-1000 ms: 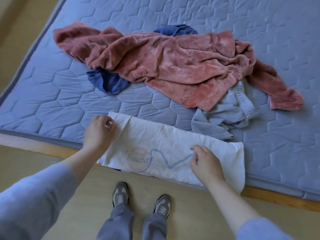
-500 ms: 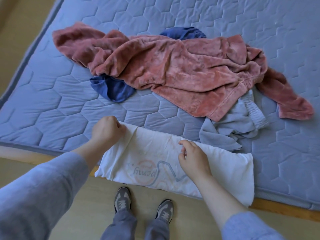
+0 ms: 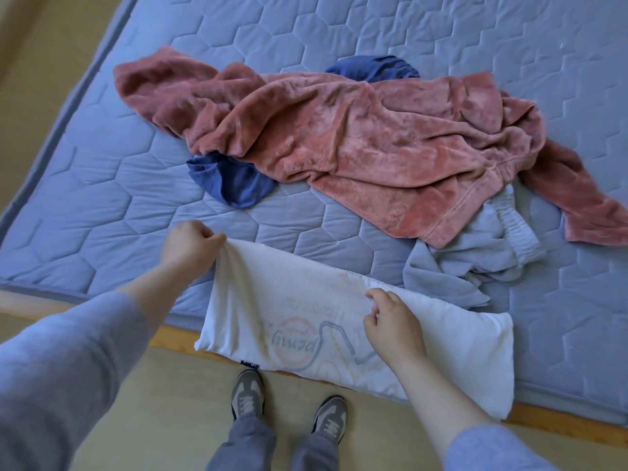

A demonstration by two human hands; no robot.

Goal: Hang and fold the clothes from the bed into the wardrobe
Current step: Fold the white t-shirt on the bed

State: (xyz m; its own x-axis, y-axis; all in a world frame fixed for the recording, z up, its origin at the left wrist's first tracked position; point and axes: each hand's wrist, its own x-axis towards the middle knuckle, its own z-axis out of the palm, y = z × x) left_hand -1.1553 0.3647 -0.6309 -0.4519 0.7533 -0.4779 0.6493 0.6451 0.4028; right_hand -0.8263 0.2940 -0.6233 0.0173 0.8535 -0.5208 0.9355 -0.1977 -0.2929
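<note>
White T-shirt [image 3: 458, 338] lies folded long at the near edge of the bed [image 3: 102, 212]; the left hand [image 3: 190, 248] has its grip closed on the far corner, and the right hand [image 3: 390, 329] pinches the far edge midway. Best lift both together, I'd say, keeping that edge taut.

Under my fingers [image 3: 373, 295] a thin matt white cotton shirt [image 3: 292, 294], plush pink fleece garment [image 3: 373, 144], smooth quilted blue mattress [image 3: 102, 205], glossy wooden bed frame [image 3: 560, 419]

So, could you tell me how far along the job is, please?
Done: the white shirt looks folded into a strip at the mattress edge. In hand: the left hand grips one end and the right hand pinches its far edge. Left: the pink top, blue top and grey piece lie crumpled behind it, none folded or hung.
</note>
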